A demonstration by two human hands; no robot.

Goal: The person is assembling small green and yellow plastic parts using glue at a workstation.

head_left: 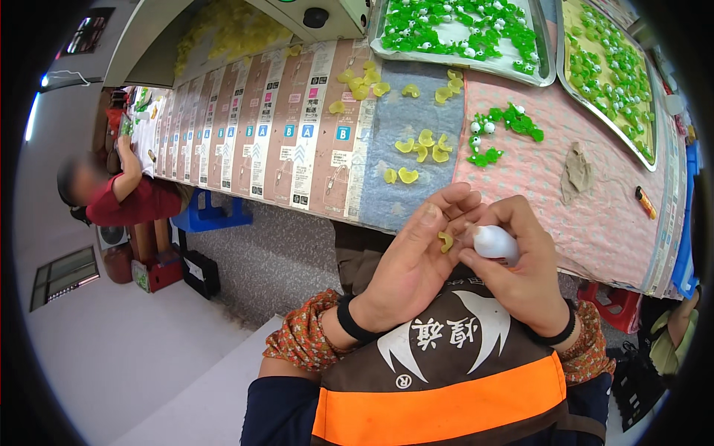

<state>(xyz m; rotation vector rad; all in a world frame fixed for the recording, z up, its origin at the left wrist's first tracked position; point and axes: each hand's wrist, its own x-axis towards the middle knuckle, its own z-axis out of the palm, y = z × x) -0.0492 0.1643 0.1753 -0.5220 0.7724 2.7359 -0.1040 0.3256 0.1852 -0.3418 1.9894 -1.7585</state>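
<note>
One small, curved, yellow piece (446, 241) lies in the left hand (416, 260), loosely cupped; the right hand (532, 264) clamps one white bottle (495, 244).

Worktop (520, 204): 2 metal trays (461, 65) toward far edge; yellow crescents (425, 137), loose green pieces (520, 123) mid-depth; beige rag (576, 175), orange tube (645, 201) nearer right edge.

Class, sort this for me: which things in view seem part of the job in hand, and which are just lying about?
Likely part of the job:
- white bottle, in the right hand
- curved yellow piece, at the left hand
- loose yellow pieces
- probably the green pieces with white balls

Apparently just lying about:
- crumpled tan scrap
- orange-and-black tube
- blue stool
</note>
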